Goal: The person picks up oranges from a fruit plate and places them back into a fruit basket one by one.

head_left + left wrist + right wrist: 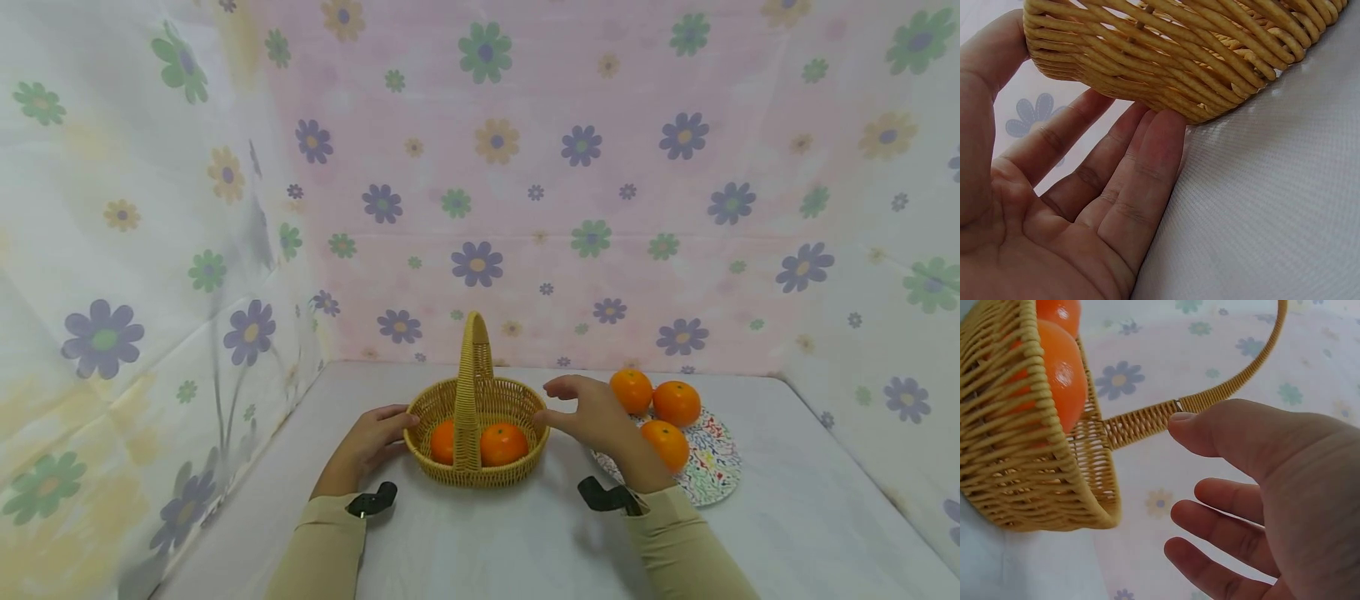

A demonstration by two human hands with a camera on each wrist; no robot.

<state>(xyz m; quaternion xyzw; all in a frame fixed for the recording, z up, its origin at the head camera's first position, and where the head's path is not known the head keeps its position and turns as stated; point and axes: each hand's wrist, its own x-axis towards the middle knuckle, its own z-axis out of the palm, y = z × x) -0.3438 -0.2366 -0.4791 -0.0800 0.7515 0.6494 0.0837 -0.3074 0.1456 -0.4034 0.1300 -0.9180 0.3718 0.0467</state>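
A wicker basket (480,476) with a tall arched handle (467,392) stands on the table, with an orange (503,444) and another orange (442,442) inside on either side of the handle. My left hand (372,437) holds the basket's left side, thumb at the rim and fingers against the outer wall, as the left wrist view shows. Beside the right rim is my right hand (600,421), thumb and fingers spread apart. In the right wrist view this hand (1260,481) has nothing between its fingers, and a gap shows between it and the basket wall (1010,444).
To the right lies a round plate (716,467) with a colourful pattern, partly behind my right forearm. It bears three oranges (677,404). Flower-printed cloth (525,208) hangs behind and at both sides of the white table (480,550).
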